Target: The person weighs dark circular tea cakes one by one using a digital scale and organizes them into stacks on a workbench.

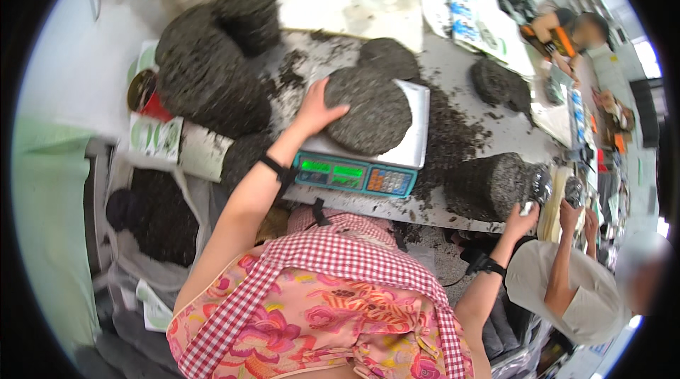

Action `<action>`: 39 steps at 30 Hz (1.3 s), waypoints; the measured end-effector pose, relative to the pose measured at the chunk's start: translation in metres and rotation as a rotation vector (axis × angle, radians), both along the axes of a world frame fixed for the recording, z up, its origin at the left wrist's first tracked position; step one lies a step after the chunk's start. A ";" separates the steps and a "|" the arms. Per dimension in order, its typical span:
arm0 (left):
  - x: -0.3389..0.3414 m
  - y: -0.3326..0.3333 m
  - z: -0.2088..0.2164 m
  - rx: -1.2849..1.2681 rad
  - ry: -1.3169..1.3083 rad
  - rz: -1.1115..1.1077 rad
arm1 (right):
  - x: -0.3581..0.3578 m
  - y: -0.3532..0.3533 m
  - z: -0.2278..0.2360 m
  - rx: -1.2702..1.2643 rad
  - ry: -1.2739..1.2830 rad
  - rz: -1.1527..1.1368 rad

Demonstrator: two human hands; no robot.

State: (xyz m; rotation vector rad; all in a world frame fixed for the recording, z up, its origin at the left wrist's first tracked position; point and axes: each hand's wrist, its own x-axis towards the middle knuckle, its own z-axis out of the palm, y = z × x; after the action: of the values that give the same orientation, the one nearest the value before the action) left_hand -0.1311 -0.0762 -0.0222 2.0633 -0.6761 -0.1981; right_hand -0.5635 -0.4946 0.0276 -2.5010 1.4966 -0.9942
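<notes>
A dark, rough round cake (pixel 368 111), looking like pressed dried seaweed, rests on the pan of a teal digital scale (pixel 354 173). My left hand (pixel 316 111) grips its left edge, thumb on top and fingers mostly hidden at the rim. Behind it another dark round cake (pixel 389 60) lies close to the pan. Out to the right, my right hand (pixel 522 220) is beside a stack of dark round cakes (pixel 482 184) lying on its side. Its fingers are closed around a small whitish piece that I cannot make out. A clear-wrapped dark bundle (pixel 540 183) sits just beyond that hand.
Large stacks of dark cakes (pixel 205 67) stand at the left, near a red tin (pixel 146 94). Crumbs (pixel 453 127) litter the table right of the scale. A lined bin (pixel 157 216) holds dark material at lower left. A co-worker (pixel 574 287) stands close on my right.
</notes>
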 end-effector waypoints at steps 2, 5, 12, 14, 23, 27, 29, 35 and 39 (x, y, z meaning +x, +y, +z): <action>-0.021 -0.011 -0.009 -0.025 -0.105 0.046 | 0.050 0.063 0.018 -0.045 -0.064 0.146; -0.038 -0.012 -0.013 -0.059 -0.102 0.044 | 0.120 0.141 0.031 0.058 -0.055 0.700; -0.045 -0.009 -0.006 -0.122 0.025 0.178 | 0.261 0.059 -0.069 0.434 0.042 0.684; -0.050 -0.005 -0.006 -0.124 0.024 0.209 | 0.313 0.022 -0.087 0.506 0.137 0.657; -0.129 0.055 0.003 -0.156 0.294 0.464 | 0.426 -0.006 -0.138 0.722 0.846 0.736; -0.120 0.024 0.026 -0.207 0.382 0.542 | 0.408 -0.029 -0.197 0.543 0.815 0.744; -0.114 0.017 0.010 -0.275 0.339 0.532 | 0.402 -0.031 -0.200 0.463 0.782 0.734; -0.077 -0.007 -0.023 -0.004 0.111 0.465 | 0.365 0.001 -0.101 0.398 0.163 0.618; -0.067 -0.035 0.012 0.006 0.258 0.409 | 0.339 0.057 0.007 0.729 -0.229 0.841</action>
State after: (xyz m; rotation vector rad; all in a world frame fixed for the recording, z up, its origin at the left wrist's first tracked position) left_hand -0.1985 -0.1113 -0.0102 2.0856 -0.0915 -0.2246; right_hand -0.2248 -0.4376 0.0345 -2.0231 0.4717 -0.4376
